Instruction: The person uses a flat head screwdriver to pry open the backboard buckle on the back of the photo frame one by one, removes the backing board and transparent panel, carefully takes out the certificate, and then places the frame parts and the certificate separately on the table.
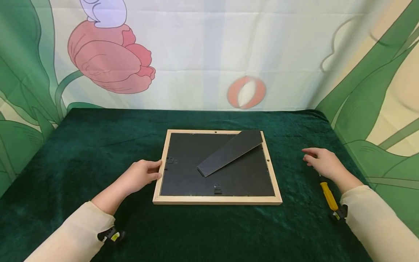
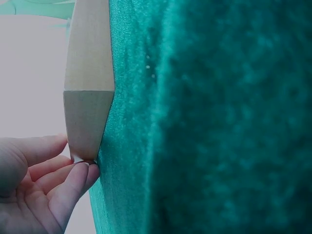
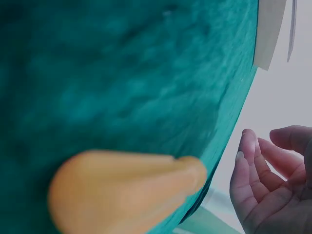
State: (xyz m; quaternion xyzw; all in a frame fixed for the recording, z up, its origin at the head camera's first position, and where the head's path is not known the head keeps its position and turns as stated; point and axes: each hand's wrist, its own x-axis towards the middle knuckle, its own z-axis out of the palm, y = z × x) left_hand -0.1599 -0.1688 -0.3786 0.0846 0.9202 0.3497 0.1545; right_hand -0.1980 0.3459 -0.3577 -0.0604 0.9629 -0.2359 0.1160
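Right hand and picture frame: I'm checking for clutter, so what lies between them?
Only bare green cloth, in the head view. The right hand hovers apart from the picture frame; the yellow screwdriver lies nearer the person.

one frame [image 1: 217, 199], one screwdriver [image 1: 328, 196], two hands [image 1: 141, 175]

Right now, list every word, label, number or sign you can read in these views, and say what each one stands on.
None: no readable text shows in any view.
The picture frame lies face down; its black backing board bears only small clips, no lettering.
The yellow-handled screwdriver shows no brand that can be made out.
The backdrop cloth has printed flowers and leaves only.
Both wrist views are too blurred and close to show any marking.
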